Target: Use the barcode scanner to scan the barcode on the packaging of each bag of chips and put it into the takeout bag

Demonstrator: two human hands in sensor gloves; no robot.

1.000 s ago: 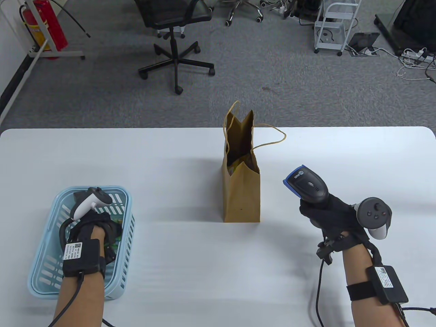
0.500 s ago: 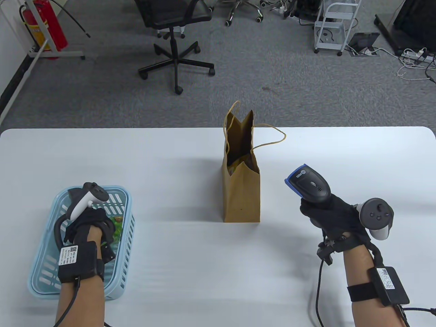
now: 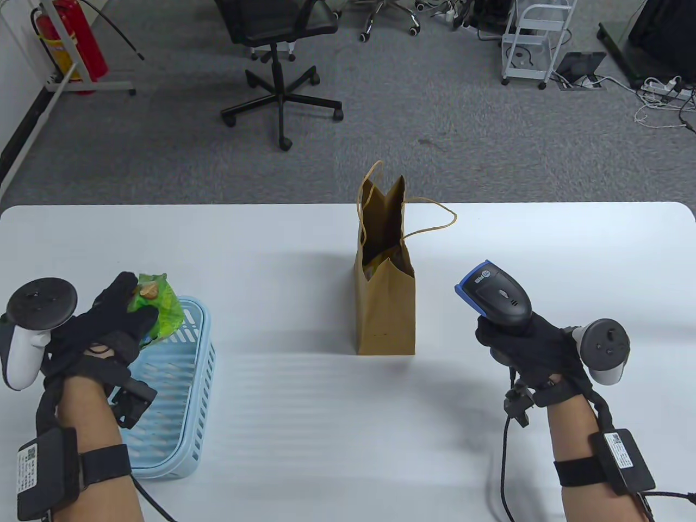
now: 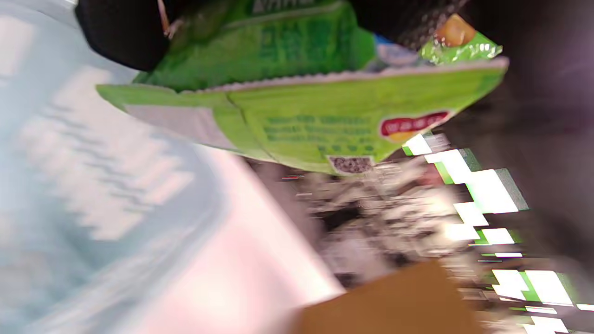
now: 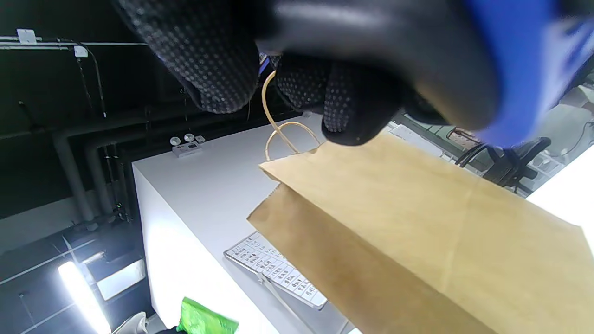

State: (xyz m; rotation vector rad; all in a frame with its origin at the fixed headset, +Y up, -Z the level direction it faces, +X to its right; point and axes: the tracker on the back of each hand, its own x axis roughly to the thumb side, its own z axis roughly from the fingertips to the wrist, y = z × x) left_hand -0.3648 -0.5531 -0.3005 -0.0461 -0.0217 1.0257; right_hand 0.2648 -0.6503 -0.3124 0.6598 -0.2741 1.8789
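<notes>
On the white table (image 3: 304, 413), the left hand (image 3: 103, 331) grips a green chip bag (image 3: 157, 304) above the blue basket (image 3: 179, 380); the right hand (image 3: 530, 345) clasps the barcode scanner (image 3: 497, 293) beside the takeout bag (image 3: 385, 304).

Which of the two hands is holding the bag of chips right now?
The left hand, above the blue basket, grips the green bag of chips. The right hand, on the other side of the paper bag, holds the barcode scanner instead.

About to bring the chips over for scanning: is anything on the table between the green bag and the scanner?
Yes. The paper bag stands upright between the chips in the left hand and the scanner in the right hand.
</notes>
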